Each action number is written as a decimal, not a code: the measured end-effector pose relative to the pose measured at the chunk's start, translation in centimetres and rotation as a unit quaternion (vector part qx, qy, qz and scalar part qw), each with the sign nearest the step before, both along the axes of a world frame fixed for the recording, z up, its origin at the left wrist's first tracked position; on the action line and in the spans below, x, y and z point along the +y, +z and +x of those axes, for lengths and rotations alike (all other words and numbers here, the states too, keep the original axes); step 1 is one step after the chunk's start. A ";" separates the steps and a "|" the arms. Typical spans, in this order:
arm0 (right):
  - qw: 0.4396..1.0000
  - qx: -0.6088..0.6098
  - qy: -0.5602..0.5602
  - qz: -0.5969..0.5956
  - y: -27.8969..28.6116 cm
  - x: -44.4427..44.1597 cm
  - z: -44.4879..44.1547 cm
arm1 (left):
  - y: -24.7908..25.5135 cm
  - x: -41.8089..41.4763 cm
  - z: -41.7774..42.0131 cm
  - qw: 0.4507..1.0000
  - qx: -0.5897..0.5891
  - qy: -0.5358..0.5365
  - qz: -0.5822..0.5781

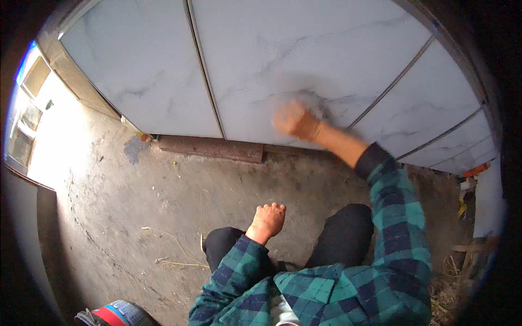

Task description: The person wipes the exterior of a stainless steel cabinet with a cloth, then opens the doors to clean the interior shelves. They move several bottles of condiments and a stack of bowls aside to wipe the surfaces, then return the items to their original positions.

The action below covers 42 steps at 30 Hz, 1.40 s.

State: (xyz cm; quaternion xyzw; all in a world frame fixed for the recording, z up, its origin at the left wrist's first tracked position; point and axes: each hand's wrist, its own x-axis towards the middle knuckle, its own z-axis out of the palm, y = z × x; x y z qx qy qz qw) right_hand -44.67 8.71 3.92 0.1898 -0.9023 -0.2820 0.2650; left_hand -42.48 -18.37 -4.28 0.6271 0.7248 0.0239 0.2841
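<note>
My right hand (297, 121) is stretched forward over the lower part of a white marble-patterned panel (310, 49). Motion blurs its fingers, so whether they hold or touch anything cannot be told. Dark grey veins and a shadow show on the panel beside it. Above the concrete floor (179, 203), my left hand (268, 219) is curled into a loose fist by my left knee (224, 244). Its back faces up, the palm is hidden, and no object shows in it.
Metal strips (204, 77) divide the panels. A reddish-brown block (212, 148) lies along their lower edge. Thin dry stalks (181, 263) lie on the floor to the left. A labelled bucket (118, 313) stands lower left, with dry plant debris (446, 297) lower right. Bright light enters at left.
</note>
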 end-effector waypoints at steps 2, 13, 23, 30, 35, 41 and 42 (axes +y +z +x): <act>0.988 0.138 0.027 -0.066 7.7 -1.2 -3.2 | -0.5 0.8 0.0 1.000 -0.005 -0.009 0.012; 0.980 0.135 0.126 -0.071 -10.3 -5.5 -15.8 | 1.0 2.7 -0.1 1.000 -0.021 -0.004 -0.004; 0.976 -0.104 0.064 -0.179 -19.4 -0.6 -6.0 | 1.0 3.6 -1.5 0.998 -0.040 0.041 0.033; 0.800 0.126 -0.170 -0.561 -5.2 -6.4 -5.0 | 4.4 5.3 -4.9 0.726 -0.154 0.425 0.518; 0.530 0.003 -0.171 -0.831 -0.9 -8.7 -3.9 | 3.6 7.2 -6.6 0.602 -0.459 0.412 0.507; 0.340 -0.092 -0.026 -0.936 -4.8 -7.0 -2.4 | 1.9 8.2 -9.1 0.521 -0.617 0.408 0.425; 0.419 -0.129 -0.097 -0.893 -4.0 -6.8 -1.9 | 0.5 8.5 -10.2 0.529 -0.611 0.437 0.395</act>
